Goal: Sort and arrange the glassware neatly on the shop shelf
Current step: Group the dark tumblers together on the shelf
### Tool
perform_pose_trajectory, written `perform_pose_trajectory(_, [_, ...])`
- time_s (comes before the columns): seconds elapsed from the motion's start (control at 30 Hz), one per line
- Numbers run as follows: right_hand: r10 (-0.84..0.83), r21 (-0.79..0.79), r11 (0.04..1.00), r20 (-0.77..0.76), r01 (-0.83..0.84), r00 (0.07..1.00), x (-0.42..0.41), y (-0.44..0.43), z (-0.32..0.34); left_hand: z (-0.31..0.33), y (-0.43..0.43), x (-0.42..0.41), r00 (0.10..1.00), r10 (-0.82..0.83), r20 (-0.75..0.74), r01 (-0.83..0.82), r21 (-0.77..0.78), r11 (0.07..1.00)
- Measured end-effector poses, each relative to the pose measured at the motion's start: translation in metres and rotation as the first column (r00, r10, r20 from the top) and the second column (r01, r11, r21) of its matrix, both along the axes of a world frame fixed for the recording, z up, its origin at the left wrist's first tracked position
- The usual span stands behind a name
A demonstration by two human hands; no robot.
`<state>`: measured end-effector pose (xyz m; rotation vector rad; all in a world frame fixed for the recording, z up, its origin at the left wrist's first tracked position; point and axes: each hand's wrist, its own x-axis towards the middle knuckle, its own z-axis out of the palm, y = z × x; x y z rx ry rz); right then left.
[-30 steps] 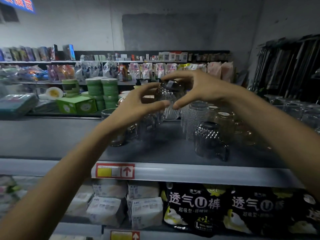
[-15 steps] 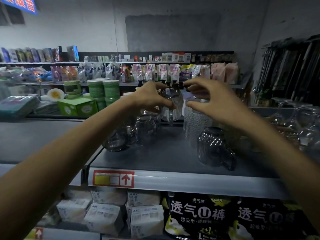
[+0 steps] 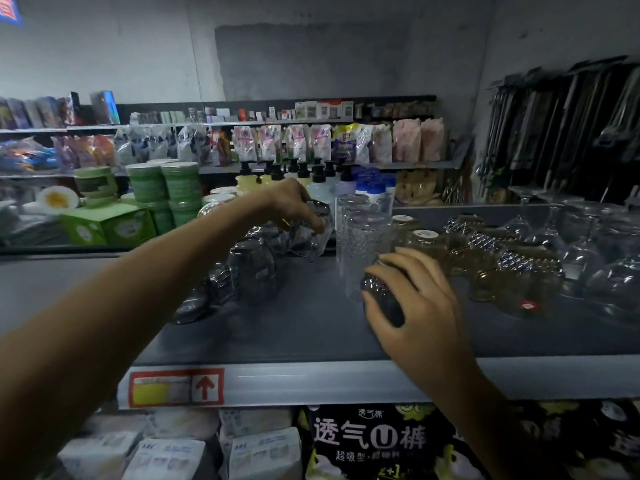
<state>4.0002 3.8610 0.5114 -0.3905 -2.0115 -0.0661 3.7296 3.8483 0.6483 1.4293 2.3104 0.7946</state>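
Observation:
My left hand (image 3: 294, 206) grips a clear glass (image 3: 313, 237) from above, tilted, at the back of the grey shelf (image 3: 311, 327), just behind a row of upturned clear glasses (image 3: 252, 268). My right hand (image 3: 415, 306) wraps over a dark faceted glass mug (image 3: 381, 299) standing upside down near the shelf's middle front. A stack of tall textured tumblers (image 3: 360, 237) stands between the two hands. Amber-tinted glasses (image 3: 426, 247) and diamond-cut glasses (image 3: 485, 251) fill the shelf to the right.
Stemmed wine glasses (image 3: 550, 230) crowd the far right of the shelf. A red price tag (image 3: 176, 388) sits on the shelf's front rail. Packaged goods (image 3: 374, 441) fill the shelf below. Pump bottles (image 3: 311, 178) and green tubs (image 3: 166, 188) stand behind.
My right hand let go of the clear glass and dropped down onto the dark mug. My left hand carried the clear glass lower, toward the row of upturned glasses.

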Motion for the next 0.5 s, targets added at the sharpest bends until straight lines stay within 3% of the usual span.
perform_pose_trajectory(0.3, [-0.038,0.043,0.998,-0.019,0.039,0.999,-0.003,0.001,-0.008,-0.014,0.020,-0.008,0.991,-0.004,-0.131,-0.010,-0.108,0.994])
perform_pose_trajectory(0.5, [-0.033,-0.003,0.999,-0.024,0.033,0.999,-0.002,0.000,-0.008,-0.023,0.028,-0.019,0.990,0.004,-0.143,-0.022,-0.125,0.992])
